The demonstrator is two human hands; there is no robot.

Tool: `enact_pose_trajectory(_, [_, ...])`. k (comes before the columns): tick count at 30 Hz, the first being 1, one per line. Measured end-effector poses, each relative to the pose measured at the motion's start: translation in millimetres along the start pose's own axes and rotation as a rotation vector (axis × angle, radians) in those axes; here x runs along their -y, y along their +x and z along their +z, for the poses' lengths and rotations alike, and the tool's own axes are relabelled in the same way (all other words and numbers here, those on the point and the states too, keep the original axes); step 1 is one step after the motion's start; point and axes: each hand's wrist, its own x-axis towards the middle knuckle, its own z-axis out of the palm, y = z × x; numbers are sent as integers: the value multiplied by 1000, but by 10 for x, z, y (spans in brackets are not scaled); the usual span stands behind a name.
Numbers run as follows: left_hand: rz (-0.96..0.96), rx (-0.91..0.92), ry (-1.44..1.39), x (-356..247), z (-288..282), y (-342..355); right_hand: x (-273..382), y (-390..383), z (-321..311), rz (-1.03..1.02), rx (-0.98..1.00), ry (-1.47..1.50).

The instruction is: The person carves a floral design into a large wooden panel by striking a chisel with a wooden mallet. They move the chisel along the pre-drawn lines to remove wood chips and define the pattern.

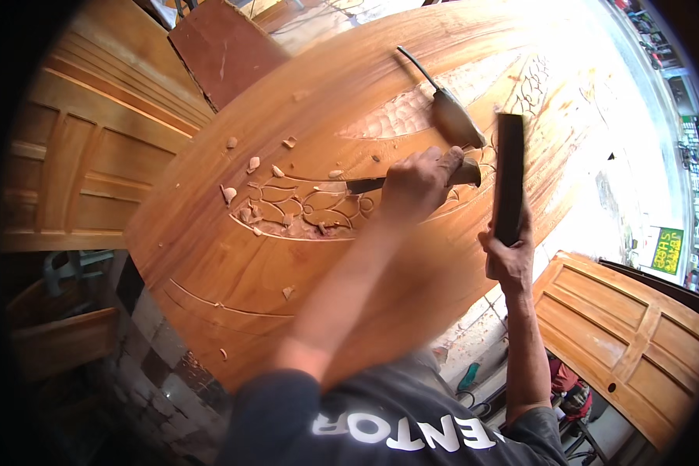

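Observation:
My left hand (pixel 415 185) is wrapped round a carving chisel (pixel 363 186), its blade pointing left over the carved leaf pattern (pixel 311 206) in a large wooden panel (pixel 287 147). The end of its handle sticks out to the right of my fist. Raised to the right of that handle, apart from it, is a dark, long block-shaped mallet (pixel 509 175). My right hand (pixel 510 252) grips the mallet's lower part. A second carving gouge (pixel 456 116) with a dark handle and thin curved shank lies just beyond, across a pale scooped area of the panel.
Wood chips (pixel 229 194) are scattered around the carving. Panelled wooden doors stand at the left (pixel 85 163) and lower right (pixel 621 318). A reddish-brown board (pixel 224 54) is at the far left. Beyond the right edge is bright tiled floor. A green-handled tool (pixel 467 378) lies below.

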Motion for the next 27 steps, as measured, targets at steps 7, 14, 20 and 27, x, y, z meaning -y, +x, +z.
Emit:
enact_pose_trajectory(7, [102, -70, -94, 2, -144, -28, -121, -205, 265, -223, -39, -140])
enact_pose_trajectory(14, [340, 197, -234, -28, -702, -389, -167, -902, 311, -48, -49, 136])
enact_pose_trajectory(20, [32, 226, 50, 181, -1107, -786, -181, -1246, 459, 100, -70, 205])
enact_pose_trajectory(27, [-279, 236, 120, 611, -1190, -687, -380, -1370, 322, 34, -51, 187])
